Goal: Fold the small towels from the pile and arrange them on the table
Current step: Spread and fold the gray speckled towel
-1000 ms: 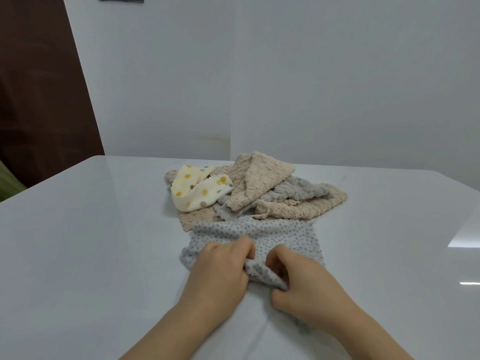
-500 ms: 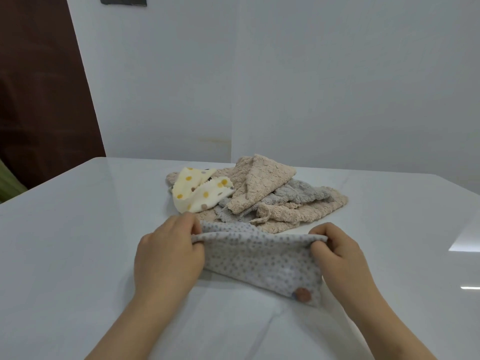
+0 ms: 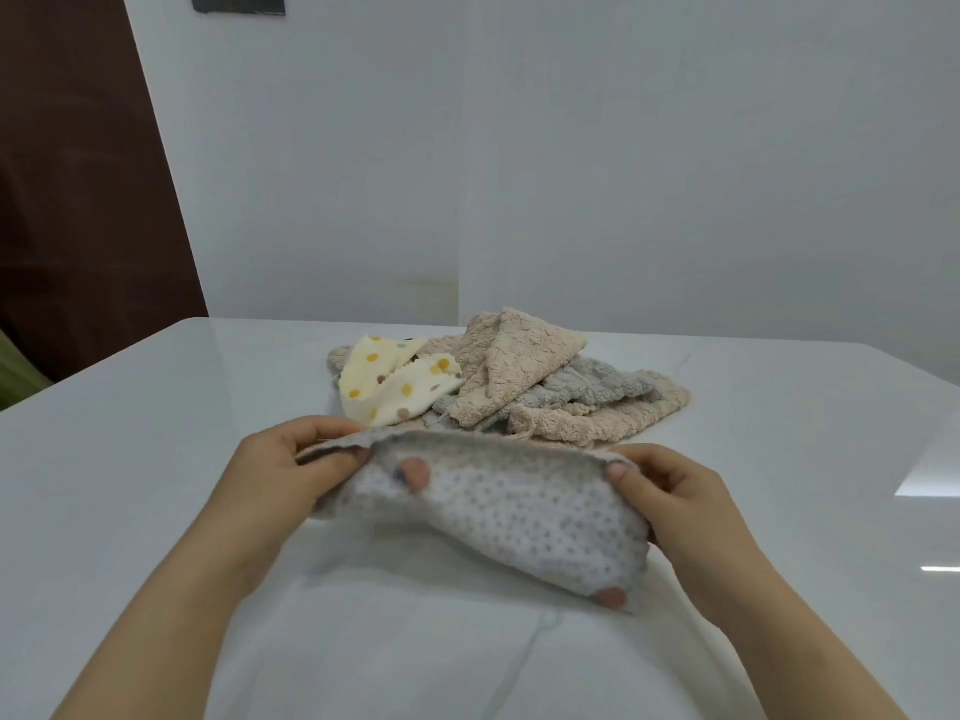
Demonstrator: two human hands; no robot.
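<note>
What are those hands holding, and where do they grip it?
Both hands hold the grey dotted towel by its upper edge: the left hand pinches the left corner, the right hand the right corner.

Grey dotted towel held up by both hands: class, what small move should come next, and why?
Probably lay the grey dotted cloth towel flat on the white table: the left hand and right hand pinch its top corners, and it sags rumpled, not yet folded.

Grey dotted towel (image 3: 498, 517) before pile (image 3: 519, 387)
</note>
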